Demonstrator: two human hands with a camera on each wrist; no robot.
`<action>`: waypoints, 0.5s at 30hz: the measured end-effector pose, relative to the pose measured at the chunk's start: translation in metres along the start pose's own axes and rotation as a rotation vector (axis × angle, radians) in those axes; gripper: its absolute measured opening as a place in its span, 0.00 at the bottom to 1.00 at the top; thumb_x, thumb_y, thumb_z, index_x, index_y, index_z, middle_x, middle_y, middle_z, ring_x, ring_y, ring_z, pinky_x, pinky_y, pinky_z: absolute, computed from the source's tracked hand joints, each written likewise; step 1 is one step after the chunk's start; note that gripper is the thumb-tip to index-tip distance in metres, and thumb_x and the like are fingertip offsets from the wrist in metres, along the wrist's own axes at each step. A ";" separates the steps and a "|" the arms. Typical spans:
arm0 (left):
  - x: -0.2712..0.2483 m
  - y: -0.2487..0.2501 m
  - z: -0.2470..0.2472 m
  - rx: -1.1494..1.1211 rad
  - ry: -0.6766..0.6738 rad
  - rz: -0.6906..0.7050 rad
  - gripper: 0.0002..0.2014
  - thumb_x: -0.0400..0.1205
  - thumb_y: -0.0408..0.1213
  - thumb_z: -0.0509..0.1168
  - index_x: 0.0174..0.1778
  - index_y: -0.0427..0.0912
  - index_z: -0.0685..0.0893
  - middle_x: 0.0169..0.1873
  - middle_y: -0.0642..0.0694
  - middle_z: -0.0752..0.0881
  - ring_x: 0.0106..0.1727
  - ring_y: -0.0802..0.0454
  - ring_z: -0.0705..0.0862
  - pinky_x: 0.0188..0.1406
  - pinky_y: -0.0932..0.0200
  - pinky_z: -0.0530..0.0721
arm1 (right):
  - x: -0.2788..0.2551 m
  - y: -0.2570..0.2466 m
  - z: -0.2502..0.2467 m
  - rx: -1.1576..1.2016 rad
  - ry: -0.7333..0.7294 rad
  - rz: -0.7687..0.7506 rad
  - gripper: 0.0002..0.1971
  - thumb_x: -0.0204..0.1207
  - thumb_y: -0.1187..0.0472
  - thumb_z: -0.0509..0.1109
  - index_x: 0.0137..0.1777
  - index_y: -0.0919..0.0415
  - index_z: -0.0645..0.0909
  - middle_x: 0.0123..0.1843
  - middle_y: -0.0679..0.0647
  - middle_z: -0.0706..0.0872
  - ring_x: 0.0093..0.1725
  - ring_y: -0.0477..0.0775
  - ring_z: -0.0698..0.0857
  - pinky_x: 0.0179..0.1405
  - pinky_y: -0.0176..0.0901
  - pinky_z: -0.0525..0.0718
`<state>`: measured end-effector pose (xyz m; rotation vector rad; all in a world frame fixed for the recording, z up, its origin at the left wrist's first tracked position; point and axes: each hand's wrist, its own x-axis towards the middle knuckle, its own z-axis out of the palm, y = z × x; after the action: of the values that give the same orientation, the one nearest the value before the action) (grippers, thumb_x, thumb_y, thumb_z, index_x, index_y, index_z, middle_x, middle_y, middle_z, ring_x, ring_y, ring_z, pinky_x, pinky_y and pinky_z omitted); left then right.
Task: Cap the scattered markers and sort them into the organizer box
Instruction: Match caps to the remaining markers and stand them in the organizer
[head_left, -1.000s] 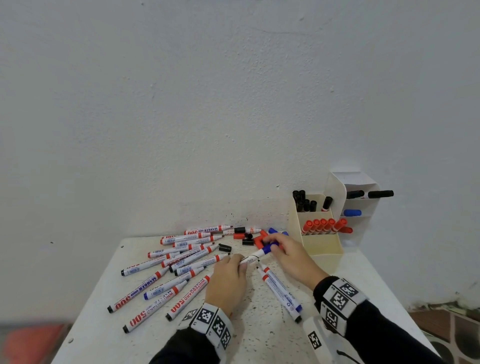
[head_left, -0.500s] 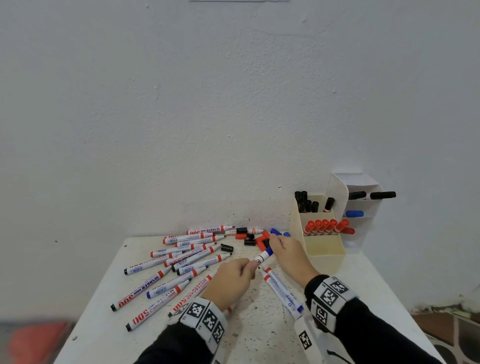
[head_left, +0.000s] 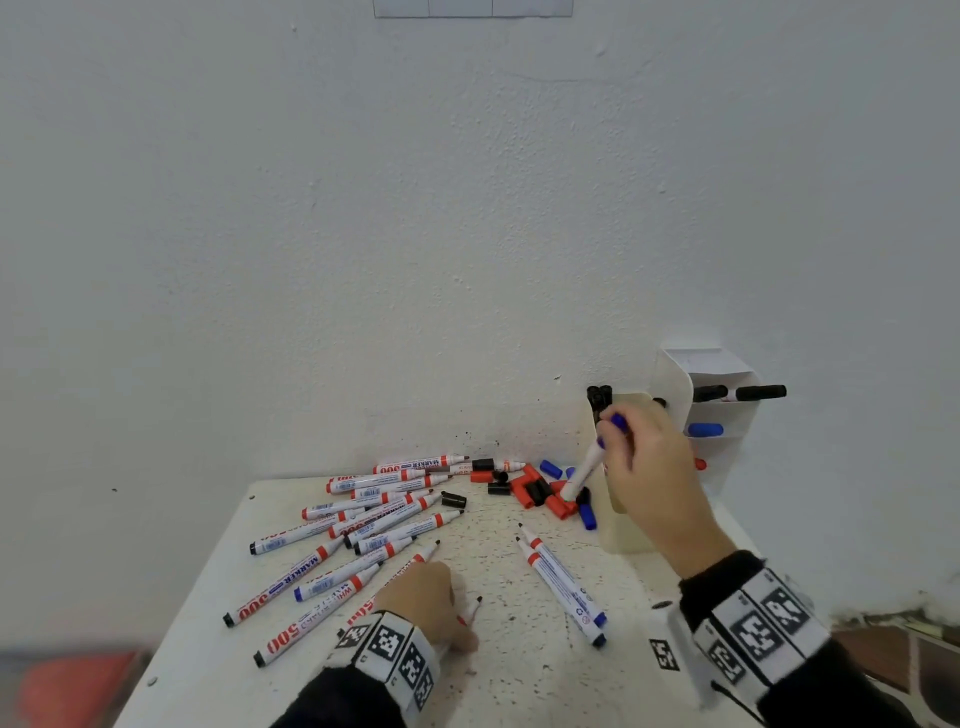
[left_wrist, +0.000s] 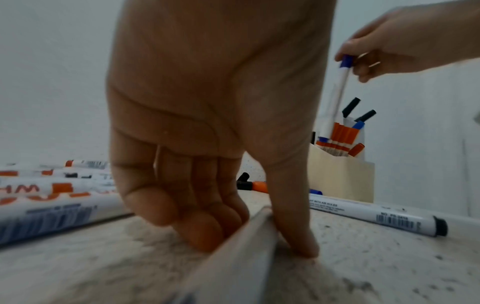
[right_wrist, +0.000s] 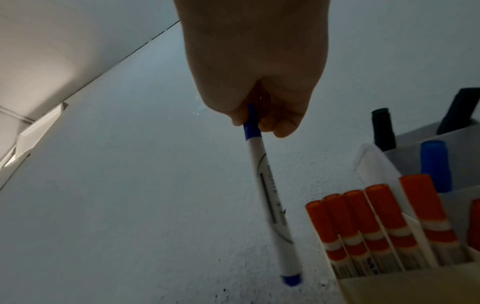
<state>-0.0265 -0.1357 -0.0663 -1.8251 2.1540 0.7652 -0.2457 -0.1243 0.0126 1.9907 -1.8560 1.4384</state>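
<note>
Right hand (head_left: 649, 467): grip clenched on the capped end of a blue marker (head_left: 587, 467), which hangs tilted, lower end down, in the air just in front of the organizer box (head_left: 628, 535). Left hand (head_left: 426, 597): low on the table (head_left: 493, 675), fingers and thumb curled to pinch a white marker (left_wrist: 249, 242) lying on the surface. Organizer box: cream front section holding a row of red-capped markers (right_wrist: 376, 222) upright; black-capped markers (head_left: 598, 397) in the section behind; white rear shelves holding one blue-capped marker (head_left: 704, 430) and black-capped markers (head_left: 761, 392) lying flat. Uncapped markers (head_left: 363, 530): a loose fan on the left half of the table. Two more uncapped markers (head_left: 561, 584): side by side near the centre. Loose caps (head_left: 540, 491), red, black and blue: heaped at the far edge, just left of the organizer box.
</note>
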 end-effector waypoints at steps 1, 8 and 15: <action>0.002 -0.002 0.001 -0.008 -0.011 -0.008 0.25 0.72 0.50 0.73 0.61 0.44 0.76 0.59 0.49 0.81 0.58 0.53 0.79 0.61 0.61 0.79 | 0.000 0.002 -0.006 -0.021 0.017 -0.002 0.04 0.79 0.68 0.64 0.47 0.66 0.80 0.43 0.49 0.75 0.37 0.43 0.74 0.38 0.25 0.68; 0.009 0.001 0.004 -0.175 0.204 0.083 0.13 0.85 0.44 0.56 0.60 0.41 0.78 0.51 0.47 0.82 0.46 0.57 0.81 0.46 0.69 0.78 | -0.023 0.030 -0.006 -0.277 -0.010 -0.148 0.09 0.67 0.77 0.73 0.47 0.71 0.83 0.44 0.62 0.83 0.41 0.59 0.85 0.45 0.36 0.82; 0.010 0.010 0.008 -0.499 0.402 0.172 0.19 0.87 0.49 0.45 0.72 0.49 0.67 0.38 0.49 0.82 0.37 0.54 0.82 0.39 0.61 0.81 | -0.044 0.061 0.015 -0.158 -0.110 0.040 0.09 0.73 0.72 0.71 0.53 0.67 0.83 0.48 0.58 0.84 0.47 0.56 0.83 0.50 0.36 0.74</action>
<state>-0.0394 -0.1387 -0.0751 -2.2079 2.5731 1.1432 -0.2794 -0.1168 -0.0555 2.0049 -1.9952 1.1712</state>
